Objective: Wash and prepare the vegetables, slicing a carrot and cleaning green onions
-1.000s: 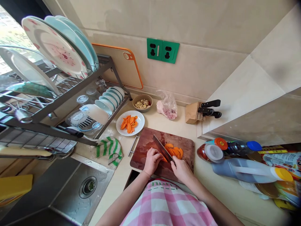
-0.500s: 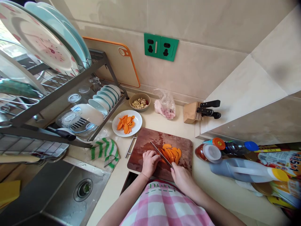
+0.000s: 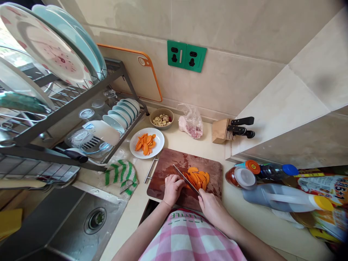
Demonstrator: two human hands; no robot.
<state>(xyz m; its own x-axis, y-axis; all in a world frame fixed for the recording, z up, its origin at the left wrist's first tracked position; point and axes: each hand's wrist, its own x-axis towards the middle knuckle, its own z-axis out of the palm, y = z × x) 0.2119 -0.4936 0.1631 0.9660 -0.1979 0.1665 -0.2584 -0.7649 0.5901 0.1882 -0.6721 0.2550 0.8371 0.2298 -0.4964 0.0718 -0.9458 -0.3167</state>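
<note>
A dark red cutting board (image 3: 174, 163) lies on the counter in front of me. My right hand (image 3: 210, 206) grips the handle of a cleaver (image 3: 185, 178) whose blade stands edge-down on the board. To the blade's right lies a fan of orange carrot slices (image 3: 198, 177). My left hand (image 3: 172, 188) is curled, fingers tucked, pressing on a carrot piece that is mostly hidden, right against the blade's left side. A white plate (image 3: 136, 149) behind the board holds more carrot slices (image 3: 145, 142).
A dish rack (image 3: 81, 105) with plates and bowls stands at the left over a steel sink (image 3: 81, 224). A striped cloth (image 3: 119, 174), a bowl of garlic (image 3: 162, 118), a bag of meat (image 3: 191, 125), a knife block (image 3: 228, 130) and bottles (image 3: 272, 188) surround the board.
The cleaver has worked leftward along the carrot and more slices lie to its right. My left hand has edged back with it. The view has shifted slightly.
</note>
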